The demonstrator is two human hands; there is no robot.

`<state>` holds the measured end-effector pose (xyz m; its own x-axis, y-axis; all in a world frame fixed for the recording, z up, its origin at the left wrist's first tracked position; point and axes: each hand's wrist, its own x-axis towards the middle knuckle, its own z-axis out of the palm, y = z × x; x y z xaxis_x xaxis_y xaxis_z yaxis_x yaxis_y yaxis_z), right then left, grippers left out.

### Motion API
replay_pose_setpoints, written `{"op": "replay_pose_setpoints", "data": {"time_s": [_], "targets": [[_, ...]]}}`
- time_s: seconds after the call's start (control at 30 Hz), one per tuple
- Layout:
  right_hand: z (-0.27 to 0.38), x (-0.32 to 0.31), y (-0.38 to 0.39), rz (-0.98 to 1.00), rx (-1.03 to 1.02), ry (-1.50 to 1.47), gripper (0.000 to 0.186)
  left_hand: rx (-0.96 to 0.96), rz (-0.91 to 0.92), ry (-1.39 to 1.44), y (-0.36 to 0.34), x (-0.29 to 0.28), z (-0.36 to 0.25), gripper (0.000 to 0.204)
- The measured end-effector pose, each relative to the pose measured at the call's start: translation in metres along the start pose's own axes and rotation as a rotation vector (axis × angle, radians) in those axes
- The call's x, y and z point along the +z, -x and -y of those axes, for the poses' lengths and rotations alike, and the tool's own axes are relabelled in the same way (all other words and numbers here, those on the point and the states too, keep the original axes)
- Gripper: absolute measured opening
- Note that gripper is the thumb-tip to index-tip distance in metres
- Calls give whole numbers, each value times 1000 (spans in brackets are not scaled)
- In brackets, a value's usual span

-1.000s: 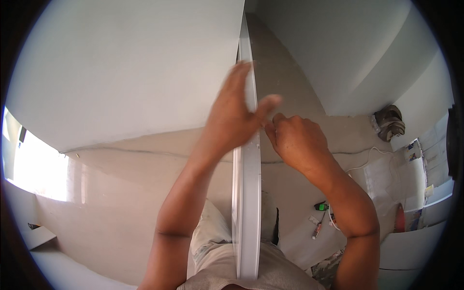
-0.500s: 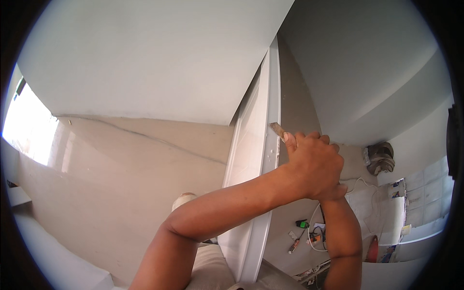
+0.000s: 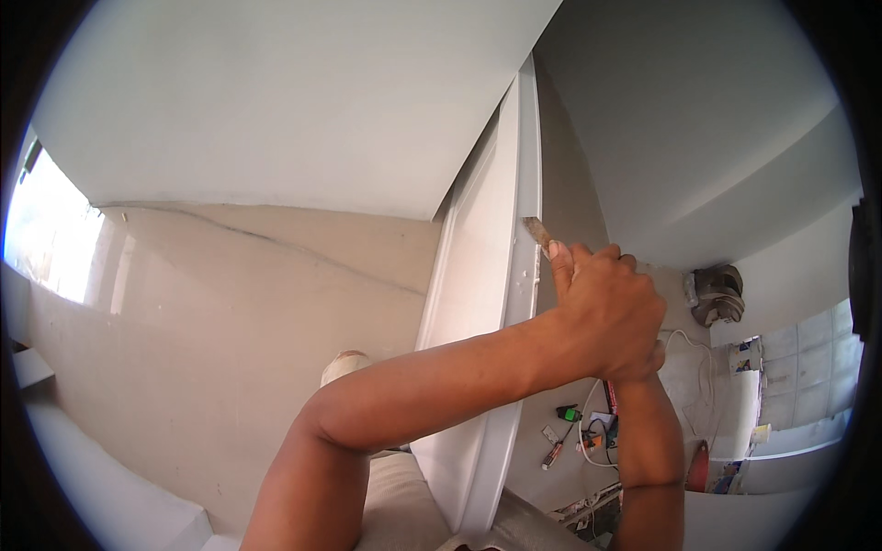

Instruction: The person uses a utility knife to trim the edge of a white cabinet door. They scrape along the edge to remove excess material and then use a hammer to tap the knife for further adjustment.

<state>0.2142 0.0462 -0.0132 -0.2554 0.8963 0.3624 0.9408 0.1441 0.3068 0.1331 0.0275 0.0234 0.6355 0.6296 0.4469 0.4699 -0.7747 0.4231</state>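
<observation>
Both hands (image 3: 611, 308) are clasped at three o'clock, fingers curled closed around a flat-bladed tool (image 3: 537, 232). Its blade points toward eleven o'clock, against the edge of a white panel (image 3: 480, 248). A green-and-black device (image 3: 569, 414) lies toward five o'clock on the floor (image 3: 230, 367).

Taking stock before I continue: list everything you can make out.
door panel: 1, white, centre
flat-bladed tool: 1, brownish, at panel edge
screwdriver: 1, reddish handle, right floor
device: 1, green-black, right floor
cord: 1+, white, right floor
bundle: 1, dark brown, right background
cable-like line: 1, grey, left floor
bright opening: 1, white, far left
walls: several, whitish, both sides
floor: 1, beige, below
forearms: 2, bare, lower centre
hands: 2, bare, clasped together, gripping tool
</observation>
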Motion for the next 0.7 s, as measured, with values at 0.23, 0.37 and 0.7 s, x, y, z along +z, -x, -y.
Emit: {"op": "replay_pose_setpoints", "data": {"time_s": [0.23, 0.37, 0.7], "targets": [[-2, 0, 4, -3, -5, 9, 42, -34, 84, -24, 4, -8, -6, 21], [-3, 1, 8, -13, -7, 14, 42, -22, 117, -26, 5, -8, -8, 21], [-6, 5, 10, -49, -21, -5, 43, -32, -49, -34, -1, -5, 5, 45]]}}
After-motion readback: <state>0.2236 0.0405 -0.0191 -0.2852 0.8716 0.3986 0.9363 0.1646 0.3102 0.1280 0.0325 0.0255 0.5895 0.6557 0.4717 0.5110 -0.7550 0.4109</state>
